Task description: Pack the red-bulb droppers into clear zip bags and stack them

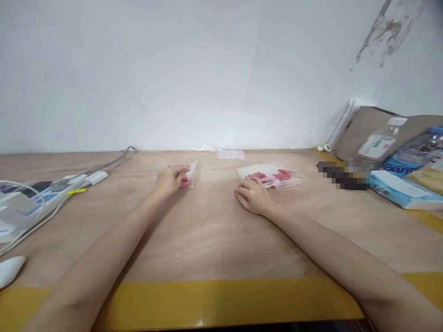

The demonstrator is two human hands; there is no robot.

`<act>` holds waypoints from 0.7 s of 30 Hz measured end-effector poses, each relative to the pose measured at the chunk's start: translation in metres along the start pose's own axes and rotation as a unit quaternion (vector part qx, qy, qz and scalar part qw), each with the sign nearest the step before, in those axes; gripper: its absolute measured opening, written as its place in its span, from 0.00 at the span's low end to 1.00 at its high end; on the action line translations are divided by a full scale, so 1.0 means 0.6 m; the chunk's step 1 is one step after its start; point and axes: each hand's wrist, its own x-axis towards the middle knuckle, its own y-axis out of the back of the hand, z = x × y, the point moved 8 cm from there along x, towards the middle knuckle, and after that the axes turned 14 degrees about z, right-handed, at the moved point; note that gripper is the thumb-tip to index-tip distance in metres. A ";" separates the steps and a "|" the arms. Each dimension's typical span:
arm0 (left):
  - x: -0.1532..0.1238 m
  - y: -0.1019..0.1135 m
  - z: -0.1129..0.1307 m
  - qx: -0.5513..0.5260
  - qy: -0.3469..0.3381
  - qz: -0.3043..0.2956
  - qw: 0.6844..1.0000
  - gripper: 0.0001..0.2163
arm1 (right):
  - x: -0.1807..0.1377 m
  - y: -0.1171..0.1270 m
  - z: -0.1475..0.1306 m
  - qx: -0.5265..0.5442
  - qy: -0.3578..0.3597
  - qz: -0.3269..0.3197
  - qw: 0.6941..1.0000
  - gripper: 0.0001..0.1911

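My left hand (168, 180) is closed on a small clear plastic bag with red pieces inside (188, 178), holding it just above the wooden table (207, 230). My right hand (252, 195) rests on the table with its fingers curled, touching the near edge of a pile of similar clear bags with red pieces (273, 177). An empty clear bag (230, 154) lies flat by the wall, beyond both hands.
A power strip with grey cables (65, 186) and a white mouse (10, 269) lie at the left. At the right stand a water bottle (379, 143), cardboard, a blue tissue pack (401, 189) and a dark blurred object (344, 175). Yellow tape (221, 302) runs along the table's front edge.
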 end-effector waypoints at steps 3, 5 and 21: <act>-0.032 -0.047 0.116 0.056 -0.132 -0.028 0.989 0.14 | -0.001 0.000 0.006 -0.014 -0.017 0.017 1.000 0.10; -0.062 -0.090 0.182 0.066 -0.207 -0.066 0.974 0.14 | -0.001 0.000 0.011 -0.026 -0.029 0.029 0.999 0.14; -0.108 -0.073 0.174 0.000 -0.337 -0.024 0.941 0.09 | 0.004 -0.007 0.014 -0.045 0.011 0.019 0.999 0.10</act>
